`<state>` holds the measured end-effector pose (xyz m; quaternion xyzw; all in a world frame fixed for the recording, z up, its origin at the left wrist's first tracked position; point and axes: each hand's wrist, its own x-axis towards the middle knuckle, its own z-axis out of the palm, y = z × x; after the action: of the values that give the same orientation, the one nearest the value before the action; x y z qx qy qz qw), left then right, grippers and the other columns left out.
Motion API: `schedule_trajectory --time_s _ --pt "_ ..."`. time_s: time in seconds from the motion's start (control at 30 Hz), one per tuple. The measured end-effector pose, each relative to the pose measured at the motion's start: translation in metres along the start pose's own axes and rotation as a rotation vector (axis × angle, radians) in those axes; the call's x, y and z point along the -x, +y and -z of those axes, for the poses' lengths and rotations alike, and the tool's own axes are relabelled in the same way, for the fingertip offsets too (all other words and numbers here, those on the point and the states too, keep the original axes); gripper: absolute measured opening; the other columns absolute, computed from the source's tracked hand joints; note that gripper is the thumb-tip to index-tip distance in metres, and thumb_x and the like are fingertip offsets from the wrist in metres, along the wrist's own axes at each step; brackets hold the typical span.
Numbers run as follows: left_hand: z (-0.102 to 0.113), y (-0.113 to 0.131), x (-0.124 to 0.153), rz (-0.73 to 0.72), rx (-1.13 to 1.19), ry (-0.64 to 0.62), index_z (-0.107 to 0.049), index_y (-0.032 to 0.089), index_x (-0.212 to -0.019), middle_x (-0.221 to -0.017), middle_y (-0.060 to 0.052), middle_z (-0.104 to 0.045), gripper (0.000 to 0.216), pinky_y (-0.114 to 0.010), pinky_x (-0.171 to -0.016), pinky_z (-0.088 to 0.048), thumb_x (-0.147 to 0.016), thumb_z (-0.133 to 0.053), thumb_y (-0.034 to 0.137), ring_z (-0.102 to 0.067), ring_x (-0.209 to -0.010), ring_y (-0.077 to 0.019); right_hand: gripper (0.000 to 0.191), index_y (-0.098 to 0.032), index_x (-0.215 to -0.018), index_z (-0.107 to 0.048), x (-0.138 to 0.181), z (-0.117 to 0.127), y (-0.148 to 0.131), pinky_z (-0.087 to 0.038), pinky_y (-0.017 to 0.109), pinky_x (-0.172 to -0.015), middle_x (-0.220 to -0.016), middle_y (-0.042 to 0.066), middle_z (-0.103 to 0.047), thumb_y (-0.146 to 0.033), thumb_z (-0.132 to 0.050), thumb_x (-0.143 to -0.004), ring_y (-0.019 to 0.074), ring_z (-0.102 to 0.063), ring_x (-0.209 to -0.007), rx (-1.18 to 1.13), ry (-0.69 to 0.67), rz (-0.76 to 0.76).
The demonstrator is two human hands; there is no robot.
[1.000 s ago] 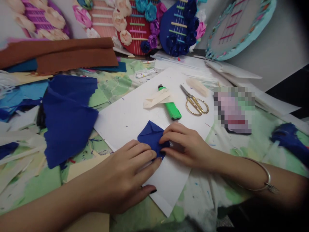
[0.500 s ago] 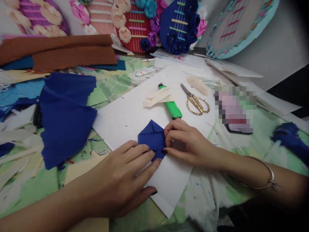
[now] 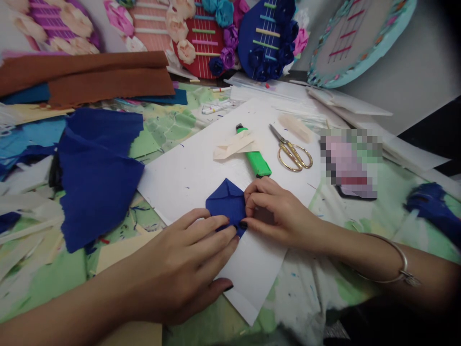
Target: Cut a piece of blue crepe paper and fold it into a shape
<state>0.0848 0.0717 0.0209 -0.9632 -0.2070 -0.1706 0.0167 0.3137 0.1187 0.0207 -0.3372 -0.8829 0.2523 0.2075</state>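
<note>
A small folded piece of dark blue crepe paper (image 3: 226,202) lies on a white sheet (image 3: 187,173) in front of me. My left hand (image 3: 183,269) rests flat on the sheet, its stretched fingers pressing the blue piece's lower edge. My right hand (image 3: 277,211) has its fingers curled together, pinching the right edge of the same blue piece.
A large torn sheet of blue crepe paper (image 3: 97,178) lies to the left. A green lighter (image 3: 256,159), a cream paper strip (image 3: 234,144) and gold scissors (image 3: 293,153) sit beyond my hands. Brown felt (image 3: 90,77) and round flower-decorated boards (image 3: 266,38) stand at the back.
My right hand has drawn back from over the blue piece to its right edge and curled into a pinch. My left fingers slid a little further onto the piece.
</note>
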Motion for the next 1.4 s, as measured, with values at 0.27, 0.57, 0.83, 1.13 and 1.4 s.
schedule_trajectory --time_s 0.27,0.57,0.83,1.13,1.4 --pt "0.000 0.000 -0.002 -0.003 0.030 -0.035 -0.059 0.006 -0.119 -0.109 -0.012 -0.069 0.037 -0.042 -0.089 -0.042 -0.091 -0.049 0.027 -0.060 -0.100 -0.0267 0.009 -0.017 -0.077 -0.053 -0.001 -0.001 0.000 -0.041 0.033 -0.075 -0.088 0.007 -0.053 -0.018 -0.060 -0.083 0.0191 -0.046 -0.085 0.013 0.004 -0.006" --pt "0.002 0.001 -0.004 0.011 0.076 -0.052 -0.058 0.005 -0.119 -0.106 -0.012 -0.068 0.036 -0.045 -0.088 -0.042 -0.090 -0.049 0.026 -0.058 -0.099 -0.0286 0.015 -0.018 -0.080 -0.050 0.000 0.001 -0.004 -0.039 0.034 -0.077 -0.088 0.006 -0.051 -0.014 -0.063 -0.075 0.0201 -0.045 -0.086 -0.006 -0.011 0.019" --pt "0.003 -0.001 -0.005 0.019 0.123 -0.069 -0.057 0.005 -0.118 -0.104 -0.012 -0.066 0.036 -0.045 -0.086 -0.043 -0.089 -0.051 0.026 -0.056 -0.098 -0.0286 0.023 -0.017 -0.077 -0.050 -0.001 0.004 0.005 -0.040 0.032 -0.076 -0.087 0.005 -0.050 0.003 -0.046 -0.069 0.0187 -0.047 -0.087 -0.105 0.016 -0.005" --pt "0.000 0.003 -0.003 0.035 0.031 -0.077 -0.054 0.003 -0.121 -0.114 -0.017 -0.063 0.041 -0.045 -0.086 -0.045 -0.092 -0.046 0.030 -0.055 -0.104 -0.0313 0.020 -0.009 -0.092 -0.063 0.007 0.000 0.000 -0.046 0.033 -0.077 -0.092 0.011 -0.058 -0.002 -0.049 -0.079 0.0181 -0.051 -0.086 -0.026 0.114 0.259" --pt "-0.008 -0.010 0.000 0.352 0.298 0.104 -0.054 0.013 -0.111 -0.109 -0.009 -0.059 0.021 -0.029 -0.091 -0.044 -0.091 -0.049 0.013 -0.053 -0.104 -0.0174 0.024 -0.005 -0.105 -0.063 0.014 -0.004 -0.002 -0.051 0.038 -0.087 -0.105 0.016 -0.064 -0.004 -0.049 -0.086 0.0219 -0.056 -0.101 0.142 0.011 0.402"
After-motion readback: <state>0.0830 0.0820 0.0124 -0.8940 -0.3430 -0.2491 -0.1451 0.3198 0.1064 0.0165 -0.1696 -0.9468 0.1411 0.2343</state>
